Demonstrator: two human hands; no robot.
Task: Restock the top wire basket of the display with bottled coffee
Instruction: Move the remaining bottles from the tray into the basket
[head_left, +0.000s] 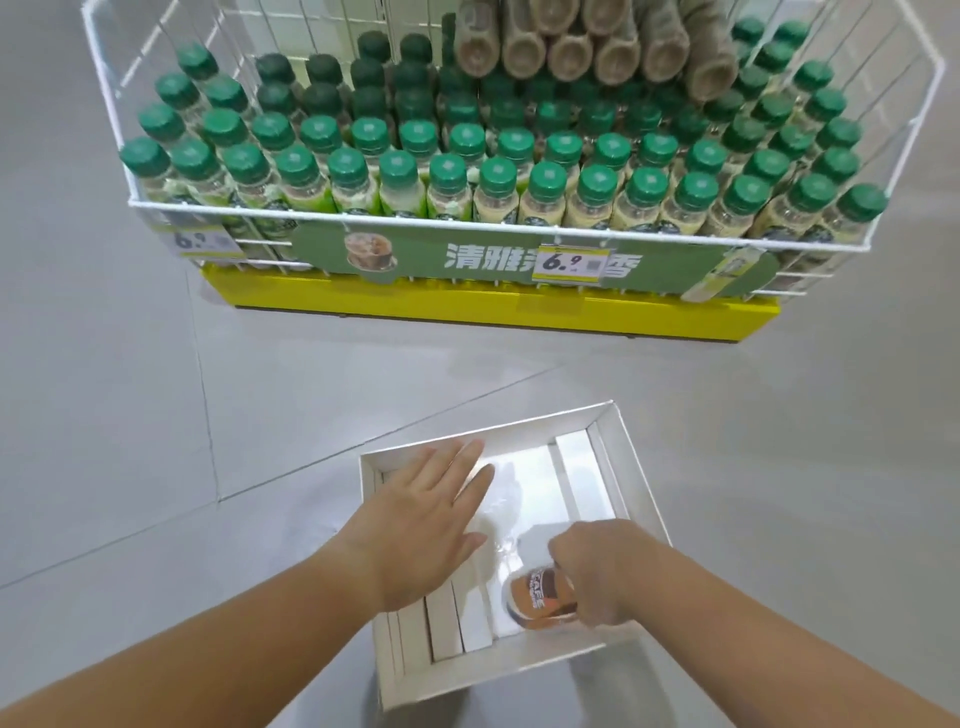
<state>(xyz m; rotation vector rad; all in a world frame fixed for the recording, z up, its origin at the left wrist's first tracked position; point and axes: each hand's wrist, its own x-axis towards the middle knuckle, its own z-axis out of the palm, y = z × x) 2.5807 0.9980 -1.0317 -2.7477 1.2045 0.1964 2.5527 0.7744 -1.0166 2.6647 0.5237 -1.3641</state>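
Head view: the right hand (602, 571) curls its fingers (563, 558) round a brown-labelled coffee bottle (535, 597) inside the white cardboard box (519, 434) on the floor. The left hand (431, 519) is flat over the box, fingers straight. Beyond, the wire basket (363, 219) holds green-capped bottles (498, 176).

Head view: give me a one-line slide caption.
Right hand grips a brown-labelled coffee bottle in the white carton, left hand open, before a wire basket of green-capped bottles.

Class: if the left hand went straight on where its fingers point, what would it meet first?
Probably the white carton, at its far wall; the left hand may be above the rim, depth unclear.
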